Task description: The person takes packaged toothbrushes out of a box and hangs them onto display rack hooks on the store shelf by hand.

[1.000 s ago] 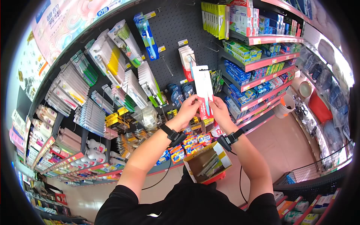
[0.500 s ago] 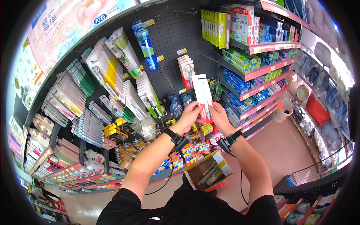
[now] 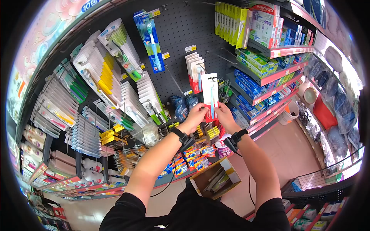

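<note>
A packaged toothbrush (image 3: 210,94) on a white and red card stands upright between my two hands. My left hand (image 3: 197,115) pinches its lower left edge, and my right hand (image 3: 225,115) grips the lower right edge. Just behind its upper part, similar white and red toothbrush packs (image 3: 194,71) hang from a hook on the black pegboard. The held pack's top overlaps that hook's front end; whether it touches the hook I cannot tell. Below my arms sits an open cardboard box (image 3: 196,184) with several thin packages inside.
Rows of hanging toothbrushes (image 3: 98,77) fill the pegboard on the left. To the right, shelves (image 3: 275,77) hold toothpaste boxes. Orange Tide packs (image 3: 200,163) lie low in front. A white bucket (image 3: 289,113) and a wire basket (image 3: 327,175) are farther right.
The view has shifted slightly, so the shelves appear a little moved. The held toothbrush pack has turned from tilted to nearly upright and is now closer to the hook of matching packs.
</note>
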